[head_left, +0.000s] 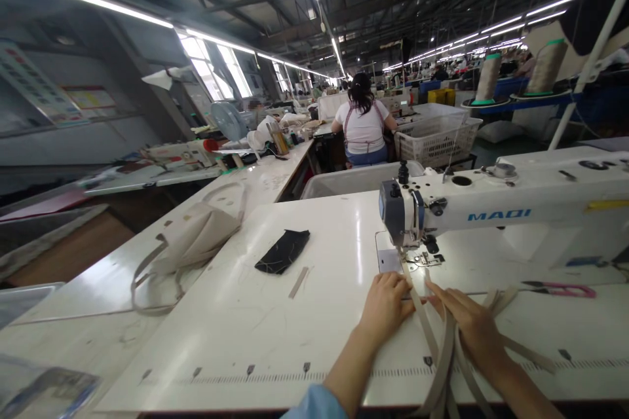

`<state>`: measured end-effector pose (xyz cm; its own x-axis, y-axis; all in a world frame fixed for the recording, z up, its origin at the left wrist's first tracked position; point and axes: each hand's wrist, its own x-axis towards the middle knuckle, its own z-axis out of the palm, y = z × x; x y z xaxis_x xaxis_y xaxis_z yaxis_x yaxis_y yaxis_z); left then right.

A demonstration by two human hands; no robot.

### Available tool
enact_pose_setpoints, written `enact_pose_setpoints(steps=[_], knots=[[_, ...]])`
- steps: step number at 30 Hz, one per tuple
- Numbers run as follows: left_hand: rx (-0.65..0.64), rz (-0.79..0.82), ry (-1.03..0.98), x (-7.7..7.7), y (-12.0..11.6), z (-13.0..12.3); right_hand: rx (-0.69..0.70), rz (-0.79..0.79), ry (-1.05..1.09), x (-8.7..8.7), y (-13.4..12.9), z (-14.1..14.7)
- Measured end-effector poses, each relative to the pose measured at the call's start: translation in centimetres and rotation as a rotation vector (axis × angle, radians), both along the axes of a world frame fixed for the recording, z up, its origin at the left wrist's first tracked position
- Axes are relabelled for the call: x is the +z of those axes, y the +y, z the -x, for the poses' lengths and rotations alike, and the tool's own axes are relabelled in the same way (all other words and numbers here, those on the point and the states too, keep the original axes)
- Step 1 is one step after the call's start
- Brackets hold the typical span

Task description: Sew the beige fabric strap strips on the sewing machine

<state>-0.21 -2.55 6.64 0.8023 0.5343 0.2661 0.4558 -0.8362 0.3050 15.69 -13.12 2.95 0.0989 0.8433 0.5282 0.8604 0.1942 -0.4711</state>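
Observation:
My left hand (pixel 388 304) lies at the front of the sewing machine (pixel 496 213), its fingers bent and closed on a beige strap (pixel 423 326) that runs up to the needle area. Just right of it, my right hand (pixel 466 324) has its fingers stretched forward and pressed together, with several beige straps (pixel 445 366) hanging under and beside the palm. What its thumb side pinches is hidden. Scissors with pink handles (pixel 572 289) lie to the right of the right hand.
A black fabric piece (pixel 283 252) and a short beige strip (pixel 298 282) lie on the white table (pixel 221 340). Further left is a beige bag (pixel 196 239). Thread cones (pixel 487 78) stand back right. A person (pixel 364 121) sits ahead beside a white basket (pixel 435 143).

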Motion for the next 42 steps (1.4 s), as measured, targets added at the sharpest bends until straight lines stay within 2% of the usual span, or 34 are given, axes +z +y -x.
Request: enact_pose_setpoints(steps=[11, 18, 24, 36, 42], knots=[[0.003, 0.013, -0.007, -0.24, -0.01, 0.02, -0.027, 0.058, -0.072, -0.10, -0.02, 0.30], [-0.012, -0.001, 0.022, -0.33, -0.22, 0.01, 0.058, 0.048, 0.007, -0.09, -0.51, 0.28], [-0.020, 0.006, 0.055, -0.18, -0.24, -0.10, 0.088, 0.040, -0.030, 0.21, -0.30, 0.38], [-0.013, -0.006, 0.044, -0.25, -0.07, -0.03, 0.050, 0.073, -0.089, -0.10, -0.16, 0.18], [-0.020, -0.005, 0.020, -0.21, 0.21, 0.01, 0.066, 0.059, -0.075, 0.52, 0.10, 0.48]])
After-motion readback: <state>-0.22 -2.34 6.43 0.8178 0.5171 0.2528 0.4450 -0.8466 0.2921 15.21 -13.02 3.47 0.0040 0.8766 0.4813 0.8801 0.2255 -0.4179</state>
